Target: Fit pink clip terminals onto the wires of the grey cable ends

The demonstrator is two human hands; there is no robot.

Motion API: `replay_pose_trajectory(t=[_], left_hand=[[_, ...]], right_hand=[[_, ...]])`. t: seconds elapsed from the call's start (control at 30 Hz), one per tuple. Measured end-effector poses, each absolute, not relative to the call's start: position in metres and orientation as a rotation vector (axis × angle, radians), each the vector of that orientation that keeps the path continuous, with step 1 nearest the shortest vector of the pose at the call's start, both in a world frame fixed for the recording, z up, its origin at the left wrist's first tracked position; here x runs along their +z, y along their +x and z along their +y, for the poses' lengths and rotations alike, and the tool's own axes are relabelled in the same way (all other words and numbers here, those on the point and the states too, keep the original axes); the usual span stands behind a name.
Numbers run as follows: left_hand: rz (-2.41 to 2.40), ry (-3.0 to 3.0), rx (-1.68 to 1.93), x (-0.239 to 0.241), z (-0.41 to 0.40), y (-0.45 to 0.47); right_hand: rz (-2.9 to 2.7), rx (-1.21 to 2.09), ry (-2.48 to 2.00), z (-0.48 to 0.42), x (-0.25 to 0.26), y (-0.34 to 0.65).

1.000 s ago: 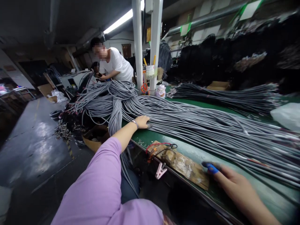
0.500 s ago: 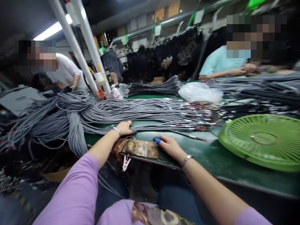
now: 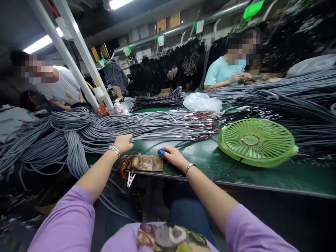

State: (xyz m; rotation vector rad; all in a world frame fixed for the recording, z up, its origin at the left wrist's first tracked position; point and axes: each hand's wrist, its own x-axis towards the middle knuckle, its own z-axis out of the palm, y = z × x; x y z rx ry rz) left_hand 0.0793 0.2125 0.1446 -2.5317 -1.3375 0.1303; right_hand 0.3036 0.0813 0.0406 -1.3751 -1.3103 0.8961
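Note:
My left hand (image 3: 123,142) rests on the near edge of a long bundle of grey cables (image 3: 147,127) that lies across the green table (image 3: 204,164), its fingers curled over the nearest cables. My right hand (image 3: 172,156) lies on the table beside a brown taped pad (image 3: 147,163) at the table's front edge; its fingers are closed and a fingertip wears blue tape (image 3: 162,152). What the right hand pinches, if anything, is hidden. The cable ends with red and white wires (image 3: 202,126) lie to the right of the bundle.
A green fan grille (image 3: 256,141) lies flat at the right. Dark cable bundles (image 3: 283,101) and a plastic bag (image 3: 202,102) lie behind it. The grey cables spill off the left edge (image 3: 52,136). Two other people work at the far left (image 3: 60,87) and far side (image 3: 225,71). A white clip (image 3: 130,179) hangs below the edge.
The view has swung to the right, bringing the green fan grille and the far worker into sight. My right hand has come in beside the brown pad. My left hand stays on the cables.

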Motion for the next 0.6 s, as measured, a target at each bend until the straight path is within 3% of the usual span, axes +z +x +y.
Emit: replay_pose_trajectory(t=[0.23, 0.4, 0.6], left_hand=[[-1.395, -2.578, -0.136, 0.158, 0.149, 0.039], [-1.414, -2.608, -0.115, 0.146, 0.113, 0.014], [-1.063, -2.795, 0.028, 0.141, 0.077, 0.014]], right_hand=[[-1.294, 0.991, -1.217, 0.069, 0.055, 0.295], [-1.07, 1.226, -0.808, 0.03, 0.058, 0.257], [-0.799, 1.33, -0.892, -0.017, 0.055, 0.211]])
